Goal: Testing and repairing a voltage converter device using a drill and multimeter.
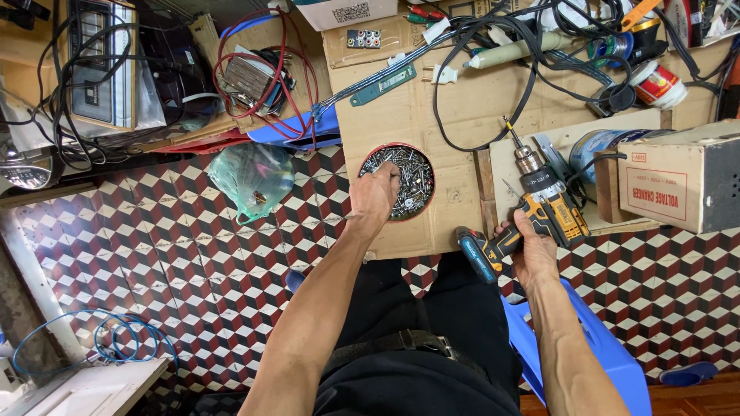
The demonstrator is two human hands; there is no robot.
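- Right hand [534,250]: clenched round the grip of a yellow-and-black cordless drill [532,208]; battery end toward the person, chuck and bit pointing away and slightly left.
- Left hand [375,192]: fingers curled down into the screw tin [399,182]; whether they pinch a screw cannot be told, as the fingertips are buried among the screws.
- Drill: long axis runs from the dark battery foot near the knees up to the bit; its nose rests over a pale board [505,166], right of the tin.
- Screw tin: round, red-rimmed, full of grey screws, standing on a cardboard sheet [401,108]. It lies left of the drill, near but apart; the left hand is the nearer hand, already in it, while the right is well off to the side.
- Left of the tin: a green plastic bag [253,176] on the patterned tile floor [154,254].
- Beyond the tin: a long metal strip [383,85], black cables [493,77], red wires on a transformer [248,77].
- Right of the tin, past the drill: a cardboard box [678,181] and a red-and-white roll [657,85].
- Near side of the tin: the person's dark trousers and a blue stool [593,347].
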